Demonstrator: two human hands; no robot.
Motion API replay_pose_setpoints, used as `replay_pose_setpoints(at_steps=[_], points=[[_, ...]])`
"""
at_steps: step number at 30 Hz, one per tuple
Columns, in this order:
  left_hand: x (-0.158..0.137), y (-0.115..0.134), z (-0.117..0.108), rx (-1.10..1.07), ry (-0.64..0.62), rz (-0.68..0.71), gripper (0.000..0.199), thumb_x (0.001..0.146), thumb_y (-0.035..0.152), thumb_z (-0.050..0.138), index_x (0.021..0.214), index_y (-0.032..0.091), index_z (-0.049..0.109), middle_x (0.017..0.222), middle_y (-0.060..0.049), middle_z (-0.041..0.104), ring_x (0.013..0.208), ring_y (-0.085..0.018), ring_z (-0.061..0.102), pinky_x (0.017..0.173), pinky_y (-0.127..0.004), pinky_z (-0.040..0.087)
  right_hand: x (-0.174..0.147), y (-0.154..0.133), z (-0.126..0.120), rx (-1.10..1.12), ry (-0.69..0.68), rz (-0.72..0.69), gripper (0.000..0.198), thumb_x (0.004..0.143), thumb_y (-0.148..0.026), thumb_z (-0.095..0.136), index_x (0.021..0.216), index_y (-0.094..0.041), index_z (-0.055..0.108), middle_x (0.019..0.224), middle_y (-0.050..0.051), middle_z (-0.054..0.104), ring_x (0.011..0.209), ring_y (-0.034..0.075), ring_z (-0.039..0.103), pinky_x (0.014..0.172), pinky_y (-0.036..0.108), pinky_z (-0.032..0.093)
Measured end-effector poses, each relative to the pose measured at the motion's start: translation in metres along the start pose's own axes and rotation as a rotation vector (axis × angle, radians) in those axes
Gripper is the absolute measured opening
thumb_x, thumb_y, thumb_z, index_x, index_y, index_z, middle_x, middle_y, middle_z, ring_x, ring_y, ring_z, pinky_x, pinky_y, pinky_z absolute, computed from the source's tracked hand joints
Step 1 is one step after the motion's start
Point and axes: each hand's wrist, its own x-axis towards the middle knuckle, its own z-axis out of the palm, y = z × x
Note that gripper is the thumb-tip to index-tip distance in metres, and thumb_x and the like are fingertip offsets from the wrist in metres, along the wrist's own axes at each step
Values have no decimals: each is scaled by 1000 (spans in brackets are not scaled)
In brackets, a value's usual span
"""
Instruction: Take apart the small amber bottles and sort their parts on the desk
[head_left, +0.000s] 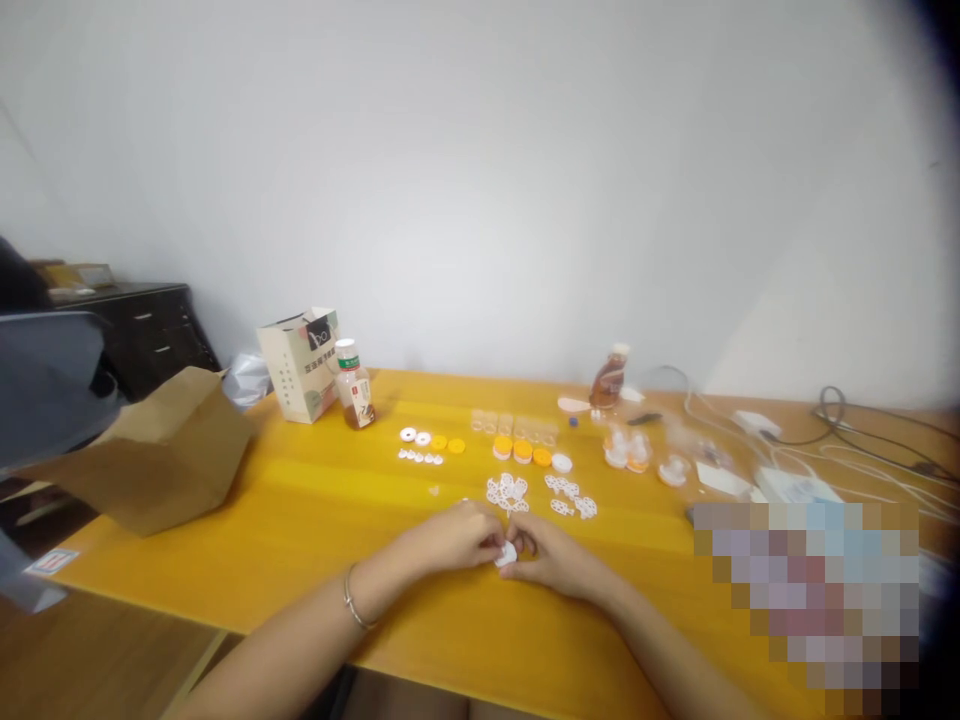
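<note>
The lattice pile (507, 492) lies on the table (300, 545), and the white disc (505, 554) is just on its near side, between the two hands. The left hand (466, 535) pinches the disc by its left edge, thumb and fingertips drawn together. The right hand (559, 558) curls in from the other side and pinches the disc too, thumb below and fingers above; I cannot tell whether the disc also touches the table. A bracelet (352, 598) circles the left wrist, left of the pile and nearer the person.

Just right of the pile lie loose lattices (571, 494). Directly beyond it runs a row of orange lids (523, 452), with a white lid (562, 463) at the right end, and past them a row of clear cups (514, 428). Left of the pile and a little farther off are small studs (420, 457), then white rings (408, 435) and yellow rounds (456, 446). Well beyond the pile, a printed bottle (355, 388) and a carton bag (298, 368) stand to the left, and an amber bottle (608, 380) to the right
</note>
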Motion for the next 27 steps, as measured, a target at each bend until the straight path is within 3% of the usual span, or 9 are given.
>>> replay_pose_setpoints(at_steps=[10,17,21,27], points=[[0,0,3,151,60,120,6,77,20,54,75,16,59,69,-2,60,65,-13,54,59,-21,36,-2,-4,-2,-36,-2,16,20,63,-24,66,75,-19,51,72,-3,51,68,13,47,61,23,36],[-11,-24,-21,142,168,-72,11,77,19,49,74,15,60,70,-2,61,67,-12,53,61,-20,35,-3,-4,-2,-44,-6,27,20,64,-27,65,76,-19,52,75,-2,53,70,14,49,62,24,37],[-18,-42,-32,166,108,-139,12,76,16,49,71,15,60,69,-2,61,65,-11,51,60,-19,34,-3,-7,-3,-65,0,36,21,63,-27,67,73,-19,51,73,-2,52,69,13,48,61,23,37],[-17,-45,-25,231,24,-125,14,75,15,49,64,14,58,64,-3,59,60,-11,48,57,-20,32,-3,-5,-3,-66,7,35,20,63,-25,67,74,-19,51,74,-2,53,69,13,48,61,22,36]])
